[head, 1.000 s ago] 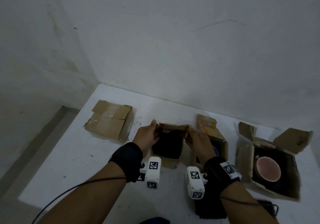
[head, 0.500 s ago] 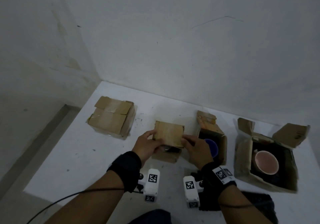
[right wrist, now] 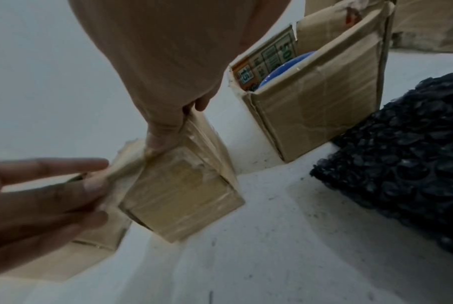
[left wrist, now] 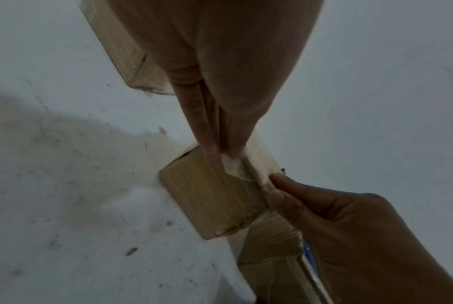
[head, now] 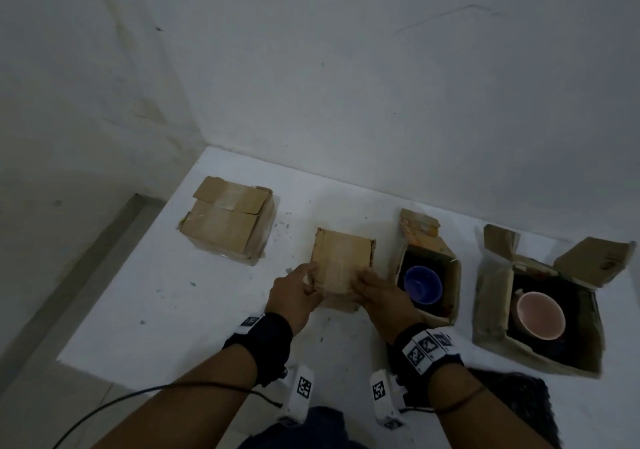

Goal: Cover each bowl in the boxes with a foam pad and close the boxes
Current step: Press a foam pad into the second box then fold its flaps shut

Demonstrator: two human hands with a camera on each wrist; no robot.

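The small middle box (head: 341, 261) sits on the white table with its flaps folded flat over the top. My left hand (head: 308, 277) presses straight fingers on its near left corner (left wrist: 220, 150). My right hand (head: 362, 280) pinches the near right edge of the box, index finger on top and thumb on the side (left wrist: 276, 187). To the right, an open box (head: 453, 285) holds a blue bowl (head: 419, 284). Further right, another open box (head: 491, 296) holds a pink bowl (head: 540, 315). A black foam pad (head: 512, 400) lies near the table's front edge.
A closed cardboard box (head: 225, 226) stands at the back left of the table (head: 156, 310). The wall runs just behind the boxes. The table's left edge drops to the floor. A black cable trails from my left wrist.
A second ago the middle box stood open with dark foam showing and my hands on its flaps. The flaps are folded down now, and both hands have moved to the near edge.
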